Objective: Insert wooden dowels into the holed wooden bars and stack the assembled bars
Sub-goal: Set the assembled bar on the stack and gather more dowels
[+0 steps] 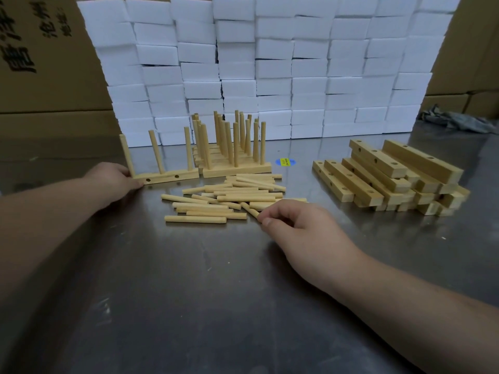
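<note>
Right hand, low over steel table, fingers curled, pinches the end of one dowel at the near edge of the loose dowel pile. Left hand grips the left end of a bar bearing three upright dowels. Just behind it, assembled bars stand stacked. To the right, holed bars lie heaped. Farthest, white foam blocks form a wall.

Packing workshop or warehouse: steel worktable, stacked white foam blocks, printed cardboard cartons.

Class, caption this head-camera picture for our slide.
Left hand holds a three-dowel bar; right hand pinches a dowel at the loose pile.
</note>
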